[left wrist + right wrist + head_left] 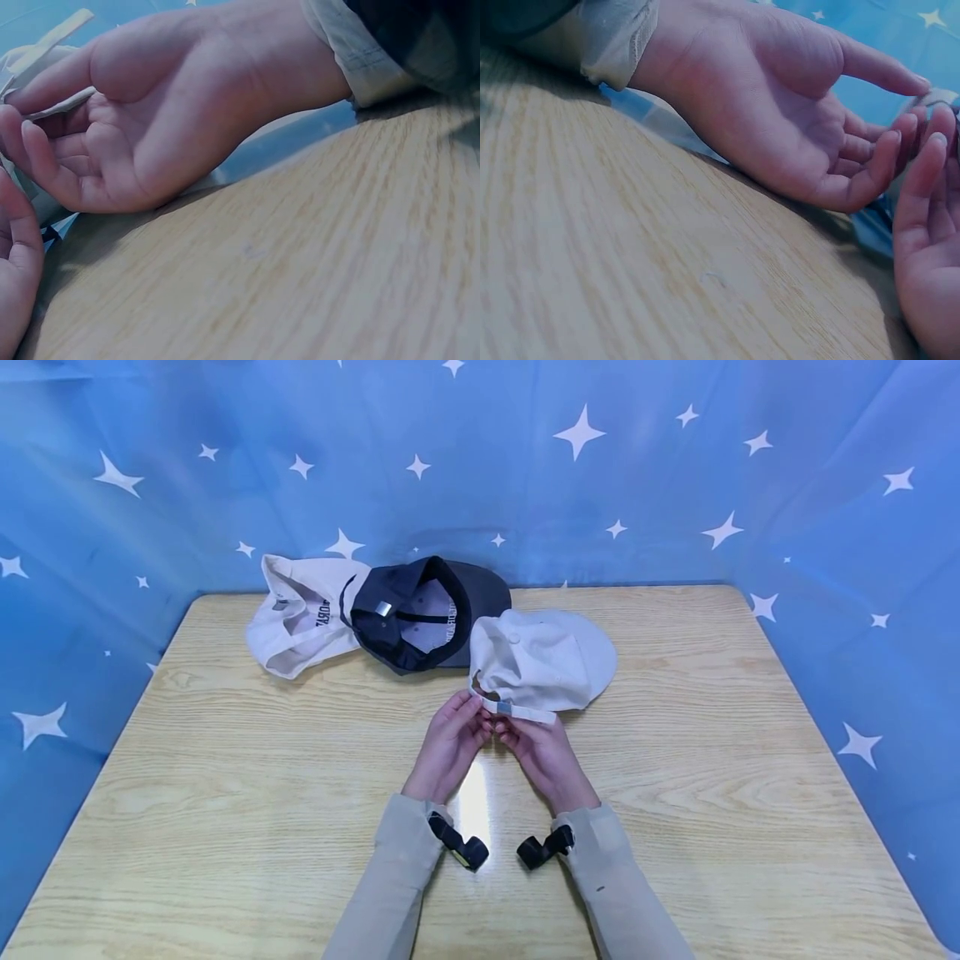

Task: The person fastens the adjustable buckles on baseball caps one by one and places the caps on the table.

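A light-coloured baseball cap point(547, 656) lies crown up in the head view, its brim pointing right. Its back strap point(531, 713) with a small metal buckle point(504, 707) faces the person. At the strap's left part, my left hand point(450, 743) pinches it between thumb and fingers. My right hand point(546, 760) holds the strap close to the buckle, thumb extended and the other fingers curled in. The fingertips of both hands nearly meet under the strap. In the left wrist view the strap's loose end point(52, 41) sticks up beyond the thumb. The exact finger contact is partly hidden.
Behind and to the left, a black cap point(375, 627) lies with its inside showing. It overlaps a white cap point(300, 643) with dark lettering, farther left. All rest on a wooden table point(225, 793), with a blue star-patterned curtain point(495, 460) around its back and sides.
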The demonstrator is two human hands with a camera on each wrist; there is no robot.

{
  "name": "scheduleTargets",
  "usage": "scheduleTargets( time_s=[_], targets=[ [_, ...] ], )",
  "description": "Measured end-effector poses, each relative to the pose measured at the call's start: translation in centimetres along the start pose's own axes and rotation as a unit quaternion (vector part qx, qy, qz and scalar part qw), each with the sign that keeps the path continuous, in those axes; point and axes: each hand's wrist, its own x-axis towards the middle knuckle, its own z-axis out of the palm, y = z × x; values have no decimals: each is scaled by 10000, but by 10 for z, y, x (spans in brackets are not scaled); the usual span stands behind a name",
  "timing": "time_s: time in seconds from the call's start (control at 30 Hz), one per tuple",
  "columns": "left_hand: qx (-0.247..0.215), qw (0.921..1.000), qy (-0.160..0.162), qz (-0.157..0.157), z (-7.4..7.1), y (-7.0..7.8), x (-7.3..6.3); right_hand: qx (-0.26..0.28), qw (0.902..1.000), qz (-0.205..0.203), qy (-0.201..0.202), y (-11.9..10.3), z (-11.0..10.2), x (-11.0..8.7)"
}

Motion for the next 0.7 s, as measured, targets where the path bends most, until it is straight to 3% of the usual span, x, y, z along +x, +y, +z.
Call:
scheduleTargets(
  time_s=[0.7],
  targets=[
    [12, 9999, 102, -12, 1, 1, 1, -103, 9999, 40, 19, 1, 1, 0]
  ],
)
